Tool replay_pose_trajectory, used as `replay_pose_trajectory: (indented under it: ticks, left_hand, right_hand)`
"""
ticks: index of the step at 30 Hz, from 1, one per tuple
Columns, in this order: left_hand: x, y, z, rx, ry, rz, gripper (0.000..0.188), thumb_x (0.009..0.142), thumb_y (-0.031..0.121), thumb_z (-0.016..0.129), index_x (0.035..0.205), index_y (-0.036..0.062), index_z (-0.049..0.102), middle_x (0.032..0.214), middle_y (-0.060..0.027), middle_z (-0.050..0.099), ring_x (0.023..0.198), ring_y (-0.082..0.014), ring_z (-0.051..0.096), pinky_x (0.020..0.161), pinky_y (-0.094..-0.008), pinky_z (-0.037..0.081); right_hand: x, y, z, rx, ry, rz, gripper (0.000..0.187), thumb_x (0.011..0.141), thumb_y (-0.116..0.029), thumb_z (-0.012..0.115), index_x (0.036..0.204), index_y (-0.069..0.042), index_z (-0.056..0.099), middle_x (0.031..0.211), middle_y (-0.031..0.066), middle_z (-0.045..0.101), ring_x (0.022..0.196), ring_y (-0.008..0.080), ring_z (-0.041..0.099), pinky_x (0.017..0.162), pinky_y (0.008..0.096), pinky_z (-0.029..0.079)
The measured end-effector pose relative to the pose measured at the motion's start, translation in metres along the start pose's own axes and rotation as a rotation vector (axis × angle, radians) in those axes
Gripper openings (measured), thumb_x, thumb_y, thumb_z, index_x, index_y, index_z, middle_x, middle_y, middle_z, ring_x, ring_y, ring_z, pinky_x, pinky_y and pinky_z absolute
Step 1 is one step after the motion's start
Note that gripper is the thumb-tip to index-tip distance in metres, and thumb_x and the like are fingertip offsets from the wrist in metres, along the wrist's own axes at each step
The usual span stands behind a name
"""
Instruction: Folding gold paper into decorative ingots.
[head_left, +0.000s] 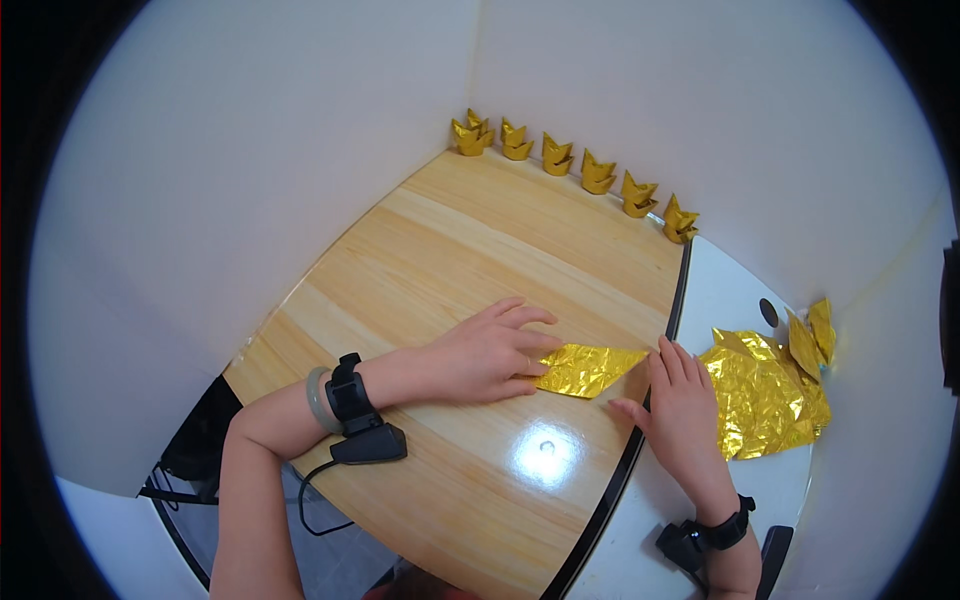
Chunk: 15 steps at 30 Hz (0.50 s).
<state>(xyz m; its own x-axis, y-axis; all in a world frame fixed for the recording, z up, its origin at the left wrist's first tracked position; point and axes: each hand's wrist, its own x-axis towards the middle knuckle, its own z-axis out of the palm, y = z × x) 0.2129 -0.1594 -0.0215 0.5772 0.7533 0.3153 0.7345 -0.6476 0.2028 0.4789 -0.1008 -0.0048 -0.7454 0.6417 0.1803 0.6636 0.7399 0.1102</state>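
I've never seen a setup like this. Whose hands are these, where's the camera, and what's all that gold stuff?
No machine here: these are a person's own bare hands, seen from a camera worn on the head, looking down. Its wide lens bends straight edges. The left hand covers one end of a gold foil piece on the wooden tabletop; the right hand is at its other end. Whether either grip is firm, I can't tell. Small gold shapes line the far edge; crinkled gold sheets lie to the right.
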Motion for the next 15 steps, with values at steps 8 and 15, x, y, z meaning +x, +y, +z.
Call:
replay_pose_trajectory:
  ticks: [8, 15]
  left_hand:
    - [0.002, 0.002, 0.001, -0.064, 0.081, 0.067, 0.021, 0.073, 0.019, 0.069, 0.089, 0.0057, 0.068, 0.107, -0.0062, 0.061, 0.104, -0.0251, 0.053, 0.087, -0.0358, 0.045]
    - [-0.003, 0.006, 0.0, -0.1, 0.069, 0.048, 0.022, 0.073, 0.021, 0.07, 0.087, 0.0045, 0.065, 0.1, -0.0067, 0.06, 0.099, -0.025, 0.054, 0.083, -0.0343, 0.046]
  right_hand:
    - [0.008, -0.012, -0.01, 0.311, 0.398, 0.004, 0.051, 0.064, -0.004, 0.067, 0.11, -0.002, 0.047, 0.108, 0.0132, 0.048, 0.103, 0.0306, 0.048, 0.086, 0.0393, 0.041]
    - [0.01, -0.015, -0.006, 0.583, 0.174, 0.168, 0.044, 0.074, -0.007, 0.061, 0.116, -0.003, 0.047, 0.097, 0.0166, 0.055, 0.089, 0.0314, 0.056, 0.077, 0.0391, 0.046]
